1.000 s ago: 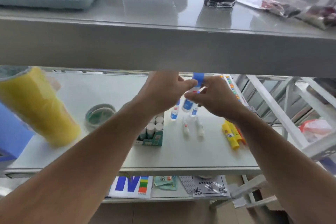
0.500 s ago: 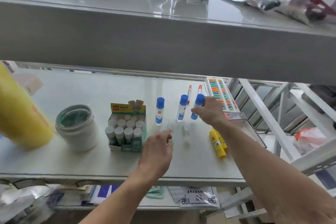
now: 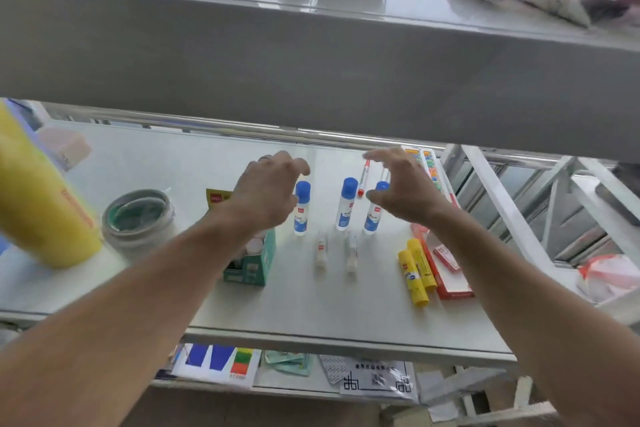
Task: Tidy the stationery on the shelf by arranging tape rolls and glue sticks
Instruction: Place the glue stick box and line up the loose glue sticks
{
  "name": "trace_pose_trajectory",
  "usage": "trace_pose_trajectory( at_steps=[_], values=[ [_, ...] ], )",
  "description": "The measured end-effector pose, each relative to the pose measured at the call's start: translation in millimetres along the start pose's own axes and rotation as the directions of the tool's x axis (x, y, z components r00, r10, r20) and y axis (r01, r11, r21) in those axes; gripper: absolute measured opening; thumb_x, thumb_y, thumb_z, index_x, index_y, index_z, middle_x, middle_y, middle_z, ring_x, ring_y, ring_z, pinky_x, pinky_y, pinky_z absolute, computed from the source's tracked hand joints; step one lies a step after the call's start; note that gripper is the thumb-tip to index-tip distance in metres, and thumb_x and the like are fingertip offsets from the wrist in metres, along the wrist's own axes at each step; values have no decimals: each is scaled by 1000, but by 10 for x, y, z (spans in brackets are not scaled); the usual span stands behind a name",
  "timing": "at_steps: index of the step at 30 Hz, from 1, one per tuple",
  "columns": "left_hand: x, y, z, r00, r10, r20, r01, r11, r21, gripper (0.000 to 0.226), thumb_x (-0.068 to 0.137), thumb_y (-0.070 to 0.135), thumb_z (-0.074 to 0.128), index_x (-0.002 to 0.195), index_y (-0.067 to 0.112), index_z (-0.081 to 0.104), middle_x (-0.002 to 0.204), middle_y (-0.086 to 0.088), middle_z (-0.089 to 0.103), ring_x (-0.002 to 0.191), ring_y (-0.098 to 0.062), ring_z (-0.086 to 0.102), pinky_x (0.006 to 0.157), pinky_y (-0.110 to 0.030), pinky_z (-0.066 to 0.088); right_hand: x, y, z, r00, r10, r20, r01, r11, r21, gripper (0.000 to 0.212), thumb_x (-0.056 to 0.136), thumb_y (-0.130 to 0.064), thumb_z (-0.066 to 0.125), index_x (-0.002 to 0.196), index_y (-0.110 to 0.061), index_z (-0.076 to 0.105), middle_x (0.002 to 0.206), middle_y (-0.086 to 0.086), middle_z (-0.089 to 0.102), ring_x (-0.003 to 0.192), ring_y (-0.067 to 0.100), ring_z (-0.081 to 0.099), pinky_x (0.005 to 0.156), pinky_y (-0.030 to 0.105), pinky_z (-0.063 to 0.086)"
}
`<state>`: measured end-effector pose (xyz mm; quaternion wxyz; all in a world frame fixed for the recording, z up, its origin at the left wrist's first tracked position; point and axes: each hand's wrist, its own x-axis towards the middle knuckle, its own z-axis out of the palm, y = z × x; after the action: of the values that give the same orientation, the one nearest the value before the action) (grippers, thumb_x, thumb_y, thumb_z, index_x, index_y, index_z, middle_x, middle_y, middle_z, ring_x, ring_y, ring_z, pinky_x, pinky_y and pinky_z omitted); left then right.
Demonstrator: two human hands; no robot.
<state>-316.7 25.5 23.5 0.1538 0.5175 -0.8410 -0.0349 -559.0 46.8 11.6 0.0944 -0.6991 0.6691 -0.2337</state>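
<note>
Both hands, left (image 3: pixel 268 189) and right (image 3: pixel 403 192), hover open and empty either side of three upright glue bottles (image 3: pixel 346 204) mid-shelf (image 3: pixel 311 308), apparently poised to straighten the row.

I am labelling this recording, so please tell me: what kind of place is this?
Probably a stationery shop or stockroom: tiered metal shelves, upright blue-capped glue bottles in a row, and an open display box of glue sticks.
</note>
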Motion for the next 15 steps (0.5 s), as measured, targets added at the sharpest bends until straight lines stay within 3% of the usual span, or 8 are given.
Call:
trace_pose_trajectory(
  at_steps=[2, 4, 7, 15],
  values=[
    [167, -18, 45, 987, 6, 159, -15, 998, 54, 47, 86, 12, 69, 129, 26, 58, 123, -4, 59, 99, -25, 60, 82, -33, 47, 162, -167, 31, 969, -99, 225, 133, 981, -139, 63, 80, -15, 79, 138, -23, 57, 139, 4, 59, 128, 26, 53, 106, 46, 46],
    [263, -29, 130, 967, 11, 254, -29, 997, 69, 45, 85, 15, 72, 126, 28, 59, 121, -3, 60, 95, -23, 58, 76, -32, 48, 288, -263, 104, 931, -78, 357, 167, 960, -225, 56, 83, -15, 78, 134, -24, 59, 129, 5, 65, 116, 26, 58, 95, 41, 51],
    [324, -29, 189, 963, 10, 270, -32, 997, 77, 34, 87, 17, 69, 119, 24, 62, 114, -4, 63, 92, -23, 58, 68, -31, 41, 377, -262, 168, 926, -52, 373, 157, 954, -257, 35, 86, -13, 77, 119, -19, 68, 113, 7, 67, 100, 25, 58, 76, 33, 46],
    [387, -41, 219, 978, 13, 206, -20, 999, 32, 23, 89, 10, 63, 111, 16, 64, 108, -6, 67, 90, -27, 61, 69, -32, 45, 391, -313, 184, 943, -71, 324, 164, 949, -270, 24, 86, -15, 75, 110, -11, 70, 106, 7, 69, 95, 24, 60, 74, 34, 53]
  ],
)
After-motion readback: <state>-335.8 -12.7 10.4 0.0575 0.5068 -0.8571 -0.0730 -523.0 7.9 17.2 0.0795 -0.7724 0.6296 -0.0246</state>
